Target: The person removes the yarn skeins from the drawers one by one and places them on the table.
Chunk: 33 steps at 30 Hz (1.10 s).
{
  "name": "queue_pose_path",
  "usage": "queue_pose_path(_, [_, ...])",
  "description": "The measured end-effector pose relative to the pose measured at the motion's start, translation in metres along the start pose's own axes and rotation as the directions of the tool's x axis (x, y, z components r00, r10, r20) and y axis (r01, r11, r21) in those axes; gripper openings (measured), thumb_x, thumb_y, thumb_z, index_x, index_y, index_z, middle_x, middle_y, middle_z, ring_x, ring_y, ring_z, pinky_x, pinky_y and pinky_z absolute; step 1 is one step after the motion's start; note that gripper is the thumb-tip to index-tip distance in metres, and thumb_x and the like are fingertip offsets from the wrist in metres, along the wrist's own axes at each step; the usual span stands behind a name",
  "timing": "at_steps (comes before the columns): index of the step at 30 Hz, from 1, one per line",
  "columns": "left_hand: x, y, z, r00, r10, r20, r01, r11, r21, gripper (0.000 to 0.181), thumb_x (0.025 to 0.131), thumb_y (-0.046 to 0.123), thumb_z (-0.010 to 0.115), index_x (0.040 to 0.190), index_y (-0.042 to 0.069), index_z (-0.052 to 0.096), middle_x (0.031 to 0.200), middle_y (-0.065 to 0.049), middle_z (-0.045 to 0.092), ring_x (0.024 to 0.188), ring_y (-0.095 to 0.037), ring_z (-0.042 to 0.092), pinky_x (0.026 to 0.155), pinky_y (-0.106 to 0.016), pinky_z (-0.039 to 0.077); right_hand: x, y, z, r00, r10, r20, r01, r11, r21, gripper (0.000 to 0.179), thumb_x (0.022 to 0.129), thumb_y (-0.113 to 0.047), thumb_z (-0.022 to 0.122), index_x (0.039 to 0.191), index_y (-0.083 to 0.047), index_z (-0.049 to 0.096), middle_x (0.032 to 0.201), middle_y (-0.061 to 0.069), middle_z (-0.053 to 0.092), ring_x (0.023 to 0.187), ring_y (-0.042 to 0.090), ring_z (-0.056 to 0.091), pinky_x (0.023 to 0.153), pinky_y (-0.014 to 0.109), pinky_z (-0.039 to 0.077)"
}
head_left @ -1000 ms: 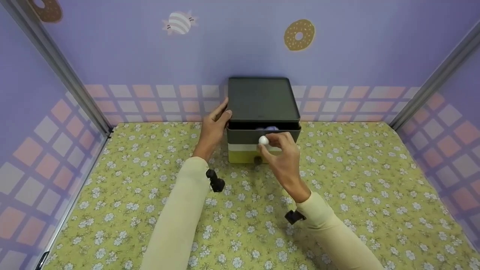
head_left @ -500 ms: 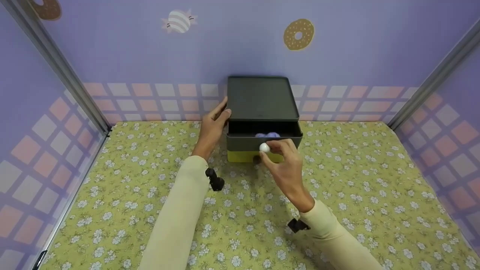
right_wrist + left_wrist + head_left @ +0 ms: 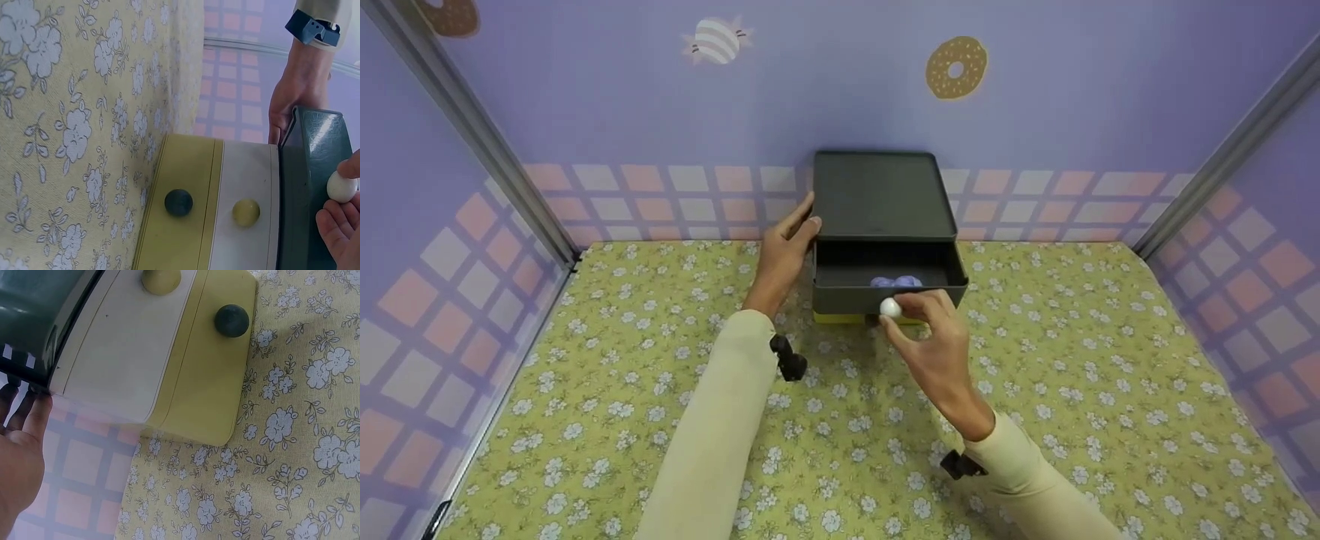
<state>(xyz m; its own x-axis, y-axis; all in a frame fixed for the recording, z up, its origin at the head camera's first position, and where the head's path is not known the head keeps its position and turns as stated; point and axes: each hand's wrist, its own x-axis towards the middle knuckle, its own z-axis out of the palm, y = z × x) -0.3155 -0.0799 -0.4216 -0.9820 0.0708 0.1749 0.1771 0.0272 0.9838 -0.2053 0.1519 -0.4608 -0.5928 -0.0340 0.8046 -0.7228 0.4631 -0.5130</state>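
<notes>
A small chest of drawers point(image 3: 883, 195) stands against the back wall, dark green on top, with a white drawer point(image 3: 121, 340) and a yellow drawer point(image 3: 208, 377) below. Its dark green top drawer point(image 3: 847, 298) is pulled out. Between thumb and fingers, my right hand point(image 3: 934, 345) pinches the round white knob point(image 3: 890, 308) on that drawer's front. My left hand point(image 3: 781, 259) rests against the chest's upper left side, thumb near the top edge. Inside the open drawer lie purple round things point(image 3: 896, 282), partly hidden by its front wall.
The lower drawers carry a pale yellow knob point(image 3: 246, 212) and a dark green knob point(image 3: 179, 202). A yellow flowered cloth point(image 3: 825, 465) covers the table. Purple checked walls point(image 3: 660, 112) enclose the back and both sides.
My right hand has drawn the top drawer out toward me by its knob, showing more of the interior and the purple things. The left hand has stayed at the chest's side.
</notes>
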Motion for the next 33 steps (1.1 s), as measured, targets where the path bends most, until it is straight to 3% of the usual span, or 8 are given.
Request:
queue_pose_path(12, [-0.001,0.0,0.002,1.0,-0.005,-0.004,0.005,1.0,0.027,0.053,0.11,0.045,0.058,0.162,0.038,0.045,0.168,0.006,0.038,0.143,-0.012,0.048,0.109,-0.037,0.044,-0.003,-0.002,-0.005,1.0,-0.005,0.006,0.005,1.0,-0.008,0.029,0.085,0.002,0.089,0.112,0.0,0.076,0.103,0.011,0.066,0.091,0.025,0.069,0.085,0.025,0.059])
queue_pose_path(16, [-0.002,-0.001,0.003,1.0,-0.001,-0.007,0.001,1.0,0.019,0.053,0.111,0.044,0.059,0.162,0.037,0.046,0.152,-0.003,0.058,0.09,-0.016,0.058,0.087,-0.04,0.049,-0.003,-0.004,-0.011,0.999,-0.003,0.05,0.005,0.999,-0.042,0.032,0.086,0.001,0.089,0.115,0.0,0.076,0.107,0.011,0.066,0.094,0.024,0.07,0.087,0.026,0.059])
queue_pose_path(18, [-0.003,-0.002,0.004,1.0,0.0,-0.008,0.001,1.0,0.015,0.053,0.11,0.043,0.059,0.161,0.037,0.047,0.149,-0.004,0.06,0.087,-0.013,0.056,0.082,-0.041,0.044,-0.002,-0.007,-0.016,0.997,-0.019,0.074,0.023,0.998,-0.064,0.036,0.086,0.002,0.089,0.119,0.001,0.075,0.109,0.011,0.067,0.095,0.023,0.071,0.088,0.027,0.059])
queue_pose_path(21, [-0.004,-0.002,0.003,1.0,0.005,-0.009,-0.005,1.0,0.006,0.052,0.11,0.043,0.059,0.161,0.036,0.047,0.153,-0.006,0.057,0.113,-0.012,0.064,0.09,-0.039,0.047,0.004,-0.012,-0.024,0.994,-0.057,0.094,0.065,0.994,-0.082,0.04,0.085,0.003,0.088,0.123,0.002,0.074,0.111,0.011,0.068,0.096,0.023,0.072,0.087,0.028,0.059])
queue_pose_path(23, [-0.005,-0.001,0.002,1.0,0.008,-0.007,-0.008,1.0,-0.004,0.053,0.11,0.043,0.059,0.161,0.035,0.047,0.164,0.0,0.045,0.143,-0.011,0.048,0.105,-0.04,0.044,0.012,-0.015,-0.03,0.992,-0.083,0.1,0.091,0.993,-0.074,0.04,0.085,0.004,0.088,0.123,0.003,0.074,0.11,0.011,0.069,0.095,0.024,0.072,0.088,0.027,0.058])
queue_pose_path(27, [-0.004,-0.001,0.001,1.0,0.003,-0.01,-0.003,1.0,0.001,0.055,0.11,0.043,0.06,0.163,0.034,0.046,0.166,0.001,0.043,0.145,-0.013,0.047,0.111,-0.041,0.044,0.035,-0.018,-0.041,0.985,-0.116,0.125,0.125,0.99,-0.064,0.036,0.086,0.005,0.087,0.121,0.003,0.076,0.111,0.012,0.073,0.098,0.027,0.073,0.092,0.026,0.057])
queue_pose_path(30, [-0.003,-0.001,0.001,1.0,-0.005,-0.016,0.005,1.0,0.008,0.054,0.11,0.043,0.06,0.162,0.036,0.046,0.16,0.001,0.05,0.111,-0.008,0.061,0.094,-0.034,0.048,0.051,-0.018,-0.048,0.976,-0.113,0.187,0.132,0.987,-0.089,0.035,0.088,0.003,0.086,0.122,0.003,0.076,0.115,0.013,0.074,0.104,0.029,0.073,0.095,0.031,0.058])
queue_pose_path(33, [-0.002,-0.001,0.002,1.0,-0.01,-0.018,0.01,1.0,-0.001,0.053,0.11,0.043,0.059,0.162,0.037,0.046,0.14,-0.008,0.063,0.069,-0.012,0.042,0.073,-0.036,0.042,0.065,-0.015,-0.053,0.957,-0.077,0.279,0.111,0.988,-0.108,0.035,0.09,0.0,0.086,0.123,0.002,0.077,0.117,0.014,0.075,0.107,0.03,0.073,0.094,0.038,0.059])
